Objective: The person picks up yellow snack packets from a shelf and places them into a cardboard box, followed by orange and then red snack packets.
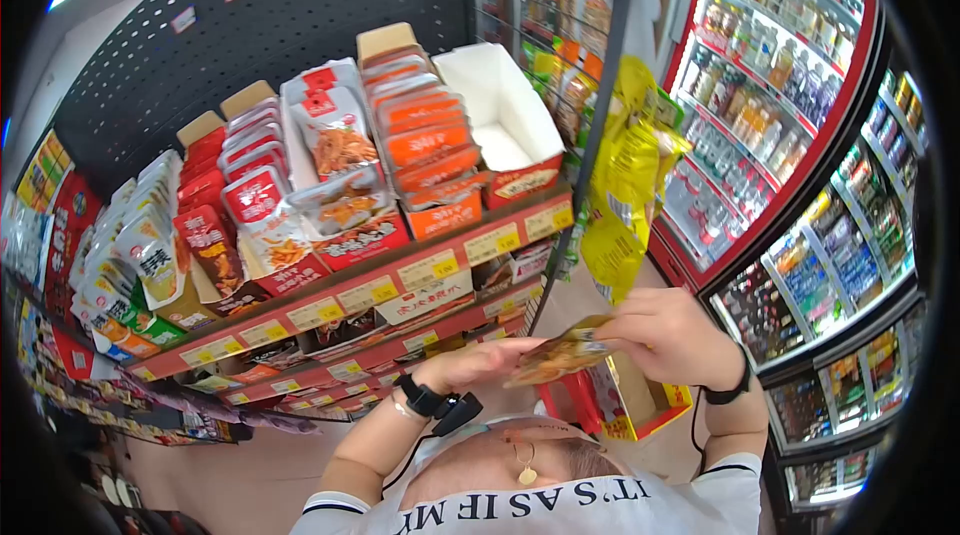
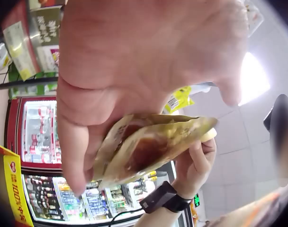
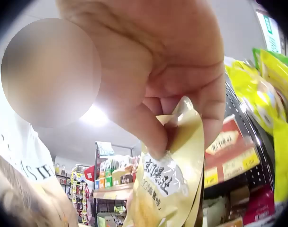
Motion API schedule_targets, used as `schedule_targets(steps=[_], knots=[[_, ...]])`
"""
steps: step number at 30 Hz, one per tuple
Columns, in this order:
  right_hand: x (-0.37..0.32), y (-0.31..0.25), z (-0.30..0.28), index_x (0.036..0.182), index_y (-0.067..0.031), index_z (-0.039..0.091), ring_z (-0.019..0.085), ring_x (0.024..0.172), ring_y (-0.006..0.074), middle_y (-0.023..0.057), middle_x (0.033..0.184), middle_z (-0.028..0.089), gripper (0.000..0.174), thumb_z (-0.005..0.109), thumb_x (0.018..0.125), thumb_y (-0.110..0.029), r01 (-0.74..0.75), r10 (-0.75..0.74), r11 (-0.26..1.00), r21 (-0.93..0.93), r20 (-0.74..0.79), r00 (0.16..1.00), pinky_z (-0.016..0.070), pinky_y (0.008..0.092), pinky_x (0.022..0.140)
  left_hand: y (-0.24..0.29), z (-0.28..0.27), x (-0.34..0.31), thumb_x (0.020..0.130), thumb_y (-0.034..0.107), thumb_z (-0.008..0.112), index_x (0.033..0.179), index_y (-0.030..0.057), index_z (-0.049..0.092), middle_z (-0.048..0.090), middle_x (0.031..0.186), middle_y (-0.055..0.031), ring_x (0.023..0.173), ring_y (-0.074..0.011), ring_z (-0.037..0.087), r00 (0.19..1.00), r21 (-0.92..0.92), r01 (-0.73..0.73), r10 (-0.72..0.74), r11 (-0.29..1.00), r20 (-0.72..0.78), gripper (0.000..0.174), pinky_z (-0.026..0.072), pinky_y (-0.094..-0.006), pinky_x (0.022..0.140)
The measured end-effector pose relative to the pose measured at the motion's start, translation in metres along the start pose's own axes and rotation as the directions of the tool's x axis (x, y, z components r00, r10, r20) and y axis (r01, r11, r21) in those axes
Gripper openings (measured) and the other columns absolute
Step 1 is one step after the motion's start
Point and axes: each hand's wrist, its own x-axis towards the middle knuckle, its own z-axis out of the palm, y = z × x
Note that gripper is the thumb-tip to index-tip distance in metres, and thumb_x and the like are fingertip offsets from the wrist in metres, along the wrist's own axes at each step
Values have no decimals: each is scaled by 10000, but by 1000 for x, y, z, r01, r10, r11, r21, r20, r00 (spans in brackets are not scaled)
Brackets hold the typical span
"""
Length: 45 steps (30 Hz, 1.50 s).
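My right hand (image 1: 675,335) pinches one end of gold foil snack packets (image 1: 562,355) between thumb and fingers. In the right wrist view the thumb presses on the front packet (image 3: 170,182), which carries dark lettering, and the edge of another shows behind it. The left hand (image 1: 478,365) is at the other end of the packets, its fingers extended. Seen in the left wrist view, the left palm (image 2: 144,52) faces the packets (image 2: 148,146), which overlap its fingers. A dark red filling shows through the front one.
A shelf (image 1: 340,310) holds boxes of snack packets, with a white-lined open box (image 1: 500,115) at its right end. Yellow bags (image 1: 630,175) hang beside it. Lit drink coolers (image 1: 760,105) stand at right. A yellow-and-red carton (image 1: 640,405) is below the hands.
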Motion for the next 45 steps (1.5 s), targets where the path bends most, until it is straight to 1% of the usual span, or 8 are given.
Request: schedule_targets(steps=[9, 12, 21, 26, 34, 36, 39, 45], knots=[[-81, 53, 92, 996, -22, 584, 604, 823, 231, 116, 833, 600, 262, 654, 744, -31, -493, 558, 763, 419, -41, 829, 473, 318, 714, -35, 11, 51, 867, 206, 626, 1205, 18, 510, 589, 1112, -39, 999, -116, 561, 840, 27, 534, -526, 845, -133, 403, 458, -281, 869], [-122, 76, 125, 1211, -18, 435, 566, 944, 138, 88, 1031, 576, 483, 665, 786, -33, -357, 772, 360, 862, -61, 633, 479, 272, 775, -55, 2, 72, 844, 195, 652, 1166, 21, 538, 617, 1051, -31, 943, -102, 576, 815, 58, 564, -545, 823, -199, 383, 472, -272, 824], [-220, 108, 183, 1208, -10, 475, 578, 975, 140, 78, 1132, 561, 464, 680, 809, -128, -67, 759, -465, 883, 437, 482, 494, 266, 788, -134, -25, 127, 851, 296, 637, 1110, 12, 590, 654, 941, -54, 839, -106, 594, 753, 402, 651, -615, 644, -234, 387, 481, -258, 732], [-266, 137, 210, 1260, -40, 442, 513, 1114, 178, 81, 1230, 520, 447, 591, 877, -216, 144, 699, -533, 834, 338, 630, 393, 364, 967, -158, -23, 174, 935, 378, 484, 1204, 0, 519, 624, 1063, -80, 958, -139, 599, 496, 35, 863, -830, 504, -255, 466, 478, -285, 823], [-284, 173, 231, 1245, -23, 452, 520, 1109, 174, 77, 1201, 544, 359, 526, 909, -129, 53, 760, -533, 844, 451, 467, 423, 357, 944, -212, -31, 212, 912, 455, 497, 1103, -16, 593, 639, 980, -72, 859, -126, 591, 556, 162, 831, -785, 533, -272, 518, 463, -252, 773], [-294, 190, 245, 1239, -23, 458, 537, 1086, 177, 77, 1174, 561, 341, 513, 914, -110, 67, 780, -515, 854, 435, 450, 437, 350, 929, -214, -33, 221, 907, 440, 515, 1066, -9, 604, 620, 904, -43, 808, -114, 564, 362, 356, 902, -878, 245, -313, 484, 455, -246, 755], [-321, 225, 258, 1191, -1, 489, 585, 997, 184, 90, 1107, 596, 293, 510, 908, -70, 50, 818, -479, 876, 425, 388, 471, 335, 881, -219, -41, 203, 898, 429, 533, 1049, -7, 602, 592, 863, -24, 779, -114, 544, 514, 241, 857, -781, 455, -353, 467, 450, -244, 748], [-398, 300, 317, 1069, 32, 558, 615, 905, 194, 117, 1013, 628, 239, 570, 833, -1, -393, 876, -470, 790, 471, -102, 492, 337, 790, -230, -91, 112, 883, 343, 569, 1081, -15, 585, 637, 961, -71, 844, -152, 586, 560, 326, 814, -498, 481, -662, 409, 456, -267, 769]])
